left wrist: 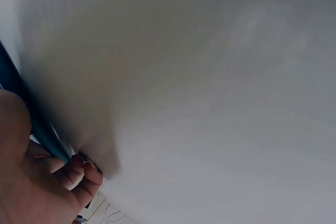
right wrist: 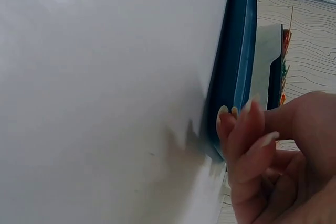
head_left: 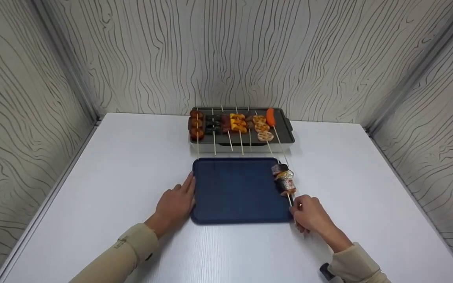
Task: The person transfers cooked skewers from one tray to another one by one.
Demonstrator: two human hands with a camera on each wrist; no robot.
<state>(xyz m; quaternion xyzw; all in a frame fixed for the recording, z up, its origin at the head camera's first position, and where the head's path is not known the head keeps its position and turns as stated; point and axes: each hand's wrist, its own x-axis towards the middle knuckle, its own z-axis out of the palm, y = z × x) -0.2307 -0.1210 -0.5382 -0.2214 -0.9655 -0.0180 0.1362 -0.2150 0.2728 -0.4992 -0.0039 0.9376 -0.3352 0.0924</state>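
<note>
Right hand (head_left: pixel 310 213) with skewer (head_left: pixel 284 181) over white table (head_left: pixel 120 169) (wood-grain walls (head_left: pixel 246 55) behind)

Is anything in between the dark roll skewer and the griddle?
Yes: the lotus-root skewer and sausage skewer poke sticks past the front of the griddle, toward the dark roll skewer in the right grip. I can't tell if they touch.

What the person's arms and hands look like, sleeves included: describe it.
The left hand and right hand are gloveless. The left sleeve and right sleeve are beige, reaching the wrists. Dark lettering, too blurred to read, marks the left sleeve; a dark piece shows by the right sleeve.
</note>
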